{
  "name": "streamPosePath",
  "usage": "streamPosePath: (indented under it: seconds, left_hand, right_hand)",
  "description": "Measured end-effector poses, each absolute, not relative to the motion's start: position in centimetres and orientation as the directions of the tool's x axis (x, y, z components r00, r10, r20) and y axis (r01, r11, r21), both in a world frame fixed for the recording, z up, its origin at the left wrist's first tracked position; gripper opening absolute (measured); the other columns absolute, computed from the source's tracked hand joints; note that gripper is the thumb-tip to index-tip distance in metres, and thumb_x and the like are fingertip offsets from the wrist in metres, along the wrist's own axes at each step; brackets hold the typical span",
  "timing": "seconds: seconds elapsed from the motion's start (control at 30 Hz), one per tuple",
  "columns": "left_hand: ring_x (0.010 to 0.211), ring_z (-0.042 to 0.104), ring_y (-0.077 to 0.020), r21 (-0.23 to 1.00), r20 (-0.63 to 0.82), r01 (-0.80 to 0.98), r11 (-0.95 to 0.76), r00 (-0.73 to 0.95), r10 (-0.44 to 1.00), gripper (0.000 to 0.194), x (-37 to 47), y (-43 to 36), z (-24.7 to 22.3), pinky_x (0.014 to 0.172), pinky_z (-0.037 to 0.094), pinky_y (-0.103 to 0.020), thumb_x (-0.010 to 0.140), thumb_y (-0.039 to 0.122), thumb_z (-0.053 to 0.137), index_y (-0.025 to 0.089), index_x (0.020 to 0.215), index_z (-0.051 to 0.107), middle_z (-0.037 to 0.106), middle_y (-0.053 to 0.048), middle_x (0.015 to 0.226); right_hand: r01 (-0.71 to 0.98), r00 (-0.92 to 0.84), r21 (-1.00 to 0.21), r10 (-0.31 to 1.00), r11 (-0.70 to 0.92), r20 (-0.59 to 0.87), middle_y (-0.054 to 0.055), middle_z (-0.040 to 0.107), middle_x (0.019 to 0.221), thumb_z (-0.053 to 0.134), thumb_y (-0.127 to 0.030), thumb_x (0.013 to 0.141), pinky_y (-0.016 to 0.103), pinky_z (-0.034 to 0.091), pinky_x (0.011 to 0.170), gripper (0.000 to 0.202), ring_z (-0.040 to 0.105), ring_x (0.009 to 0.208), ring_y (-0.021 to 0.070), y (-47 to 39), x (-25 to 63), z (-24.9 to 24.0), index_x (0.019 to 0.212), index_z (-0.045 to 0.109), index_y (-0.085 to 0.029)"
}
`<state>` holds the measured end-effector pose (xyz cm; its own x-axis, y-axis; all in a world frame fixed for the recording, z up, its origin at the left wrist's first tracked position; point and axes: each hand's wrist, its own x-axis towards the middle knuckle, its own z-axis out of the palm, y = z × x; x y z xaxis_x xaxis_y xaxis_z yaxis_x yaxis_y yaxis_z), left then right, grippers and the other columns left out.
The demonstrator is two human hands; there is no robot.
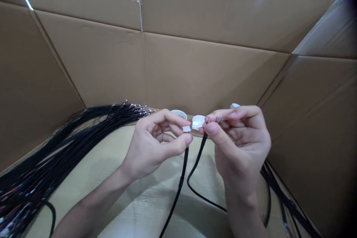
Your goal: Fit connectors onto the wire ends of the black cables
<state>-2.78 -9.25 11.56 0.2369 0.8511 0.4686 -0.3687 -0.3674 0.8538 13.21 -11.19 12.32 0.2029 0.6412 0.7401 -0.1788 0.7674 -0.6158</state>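
Note:
Between the thumb and index finger of my left hand [156,143] is a small white connector [186,128]. A black cable [181,178] runs down from just below that thumb; whether it joins the connector is hidden. My right hand [242,141] pinches the thin wire ends [219,120] of another black cable [192,173], with small metal tips showing above the thumb. That cable bends down and passes behind the right wrist. The two hands are close together but apart. Just past the fingertips stands a white round container [198,121].
Behind the left hand sits another white round container [179,113], and a white piece [234,106] shows above the right hand. A thick bundle of black cables [92,141] lies left, more cables [290,200] lie right. Cardboard walls [206,74] enclose the work surface [139,208].

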Motion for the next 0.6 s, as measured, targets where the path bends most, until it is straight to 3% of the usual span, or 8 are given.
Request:
streamPosePath:
  seconds: [0.33,0.47,0.6]
  left_hand:
    - [0.054,0.064,-0.0029,0.833,0.548,-0.086,-0.546,-0.003,0.837,0.022,-2.6,-11.1,12.6,0.048,0.048,-0.003,0.077,0.005,0.084,0.024,0.087,0.084,0.076,0.006,0.069]
    - [0.049,0.059,-0.0034,0.841,0.537,-0.067,-0.537,-0.022,0.843,0.016,-2.7,-11.1,12.5,0.043,0.043,-0.005,0.078,0.013,0.089,0.025,0.088,0.085,0.075,0.005,0.066]
    - [0.048,0.058,-0.0052,0.841,0.537,-0.058,-0.538,-0.030,0.843,0.015,-2.9,-11.0,12.5,0.040,0.040,-0.010,0.078,0.015,0.090,0.025,0.088,0.086,0.074,0.004,0.065]
  right_hand:
    - [-0.162,0.182,-0.633,0.653,0.757,0.735,-0.004,0.078,0.092,0.077,-0.002,0.089,0.023,0.068,0.072,0.030,0.078,0.088,0.0137,-10.8,11.9,11.8,0.099,0.061,-0.025]
    - [-0.177,0.177,-0.649,0.672,0.740,0.719,-0.004,0.078,0.094,0.076,0.001,0.089,0.021,0.067,0.075,0.032,0.077,0.088,0.0115,-10.9,11.5,11.6,0.098,0.061,-0.026]
    - [-0.159,0.185,-0.659,0.678,0.735,0.711,-0.002,0.077,0.093,0.079,-0.005,0.090,0.026,0.068,0.074,0.029,0.077,0.087,0.0150,-10.5,11.5,11.5,0.097,0.060,-0.026]
